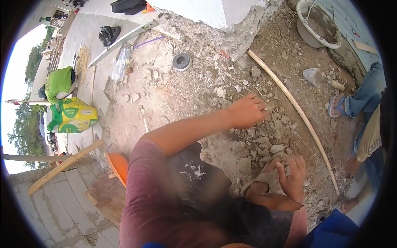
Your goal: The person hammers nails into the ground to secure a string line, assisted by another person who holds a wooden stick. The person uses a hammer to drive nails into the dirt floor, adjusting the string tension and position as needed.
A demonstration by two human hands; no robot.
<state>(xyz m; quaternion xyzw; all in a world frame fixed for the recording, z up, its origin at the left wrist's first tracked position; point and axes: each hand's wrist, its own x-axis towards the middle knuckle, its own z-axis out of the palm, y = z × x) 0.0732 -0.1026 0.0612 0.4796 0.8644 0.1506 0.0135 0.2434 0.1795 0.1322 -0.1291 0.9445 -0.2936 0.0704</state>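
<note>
My left hand (248,110) reaches over the rubble with its fingers curled closed. A thin string (296,131) runs past its fingertips and slants down toward the right. Closer to me, my right hand (292,175) is closed in a pinch beside my sandalled foot (261,182). A strand of the string comes down to its thumb and fingers. The exact grip of my left hand is partly hidden by the fingers. Beyond both hands, a long, slightly curved wooden pole (295,103) lies across the dirt.
Broken concrete (221,91) covers the ground. A grey ring-shaped roll (182,61), a trowel (314,77) and a mortar bucket (316,25) lie farther off. At right is a co-worker's jeans leg (364,95); their hand (350,204) is near the pole's end. A yellow-green sack (74,115) stands left.
</note>
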